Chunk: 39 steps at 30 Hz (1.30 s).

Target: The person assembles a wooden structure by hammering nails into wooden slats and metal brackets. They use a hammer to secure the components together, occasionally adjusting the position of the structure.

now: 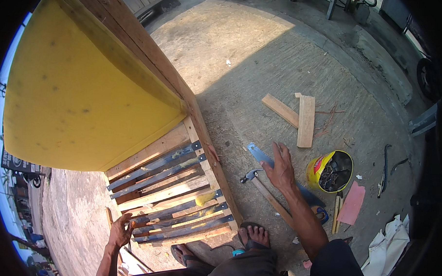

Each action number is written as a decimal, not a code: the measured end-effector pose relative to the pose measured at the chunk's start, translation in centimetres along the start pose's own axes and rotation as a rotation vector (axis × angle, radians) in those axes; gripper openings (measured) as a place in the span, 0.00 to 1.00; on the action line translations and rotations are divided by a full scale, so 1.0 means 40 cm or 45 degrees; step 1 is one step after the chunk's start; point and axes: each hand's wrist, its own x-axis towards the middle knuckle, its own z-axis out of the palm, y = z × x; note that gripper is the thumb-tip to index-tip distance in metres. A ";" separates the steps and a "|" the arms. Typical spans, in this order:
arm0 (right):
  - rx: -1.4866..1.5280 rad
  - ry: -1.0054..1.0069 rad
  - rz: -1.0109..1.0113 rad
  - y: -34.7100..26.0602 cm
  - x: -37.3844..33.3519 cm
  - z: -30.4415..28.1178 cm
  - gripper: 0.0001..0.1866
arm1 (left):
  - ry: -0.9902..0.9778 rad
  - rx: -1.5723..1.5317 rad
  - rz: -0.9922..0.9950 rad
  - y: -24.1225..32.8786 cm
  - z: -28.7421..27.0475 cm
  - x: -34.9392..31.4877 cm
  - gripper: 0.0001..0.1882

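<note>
A wooden seat frame (210,170) stands in front of me, with dark webbing straps (159,181) stretched across its slats. Yellow foam (90,89) covers its upright back part. My left hand (121,230) is at the frame's near left edge, fingers curled against the wood. My right hand (280,170) reaches out above the floor with its fingers extended, over a handsaw (259,154) with a blue blade. The hand and forearm hide the middle of the saw; its blue handle (321,215) shows beyond. A claw hammer (269,194) lies just left of my right forearm.
A yellow tin of nails (317,172) stands right of my right hand. Two wood offcuts (306,120) lie farther off. Pink foam (351,203), a pry bar (385,169) and white cloth (388,246) are at the right. My sandalled feet (255,235) are beside the frame.
</note>
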 end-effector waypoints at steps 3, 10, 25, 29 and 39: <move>0.389 -0.619 0.038 -0.099 -0.152 0.060 0.38 | 0.459 -0.114 -0.336 -0.253 0.078 -0.129 0.22; 0.679 -0.706 0.283 -0.215 -0.292 0.145 0.36 | 0.891 -1.230 -1.147 -0.583 0.428 -0.327 0.30; 0.582 -0.646 0.362 -0.293 -0.276 0.176 0.26 | 1.521 -2.793 -0.882 -0.413 0.538 -0.085 0.39; 0.587 -0.733 0.377 -0.302 -0.278 0.160 0.24 | 1.751 -2.813 -0.921 -0.386 0.447 -0.081 0.37; 0.959 -0.742 0.416 -0.295 -0.281 0.222 0.22 | 1.880 -2.325 -0.397 -0.252 -0.116 -0.036 0.29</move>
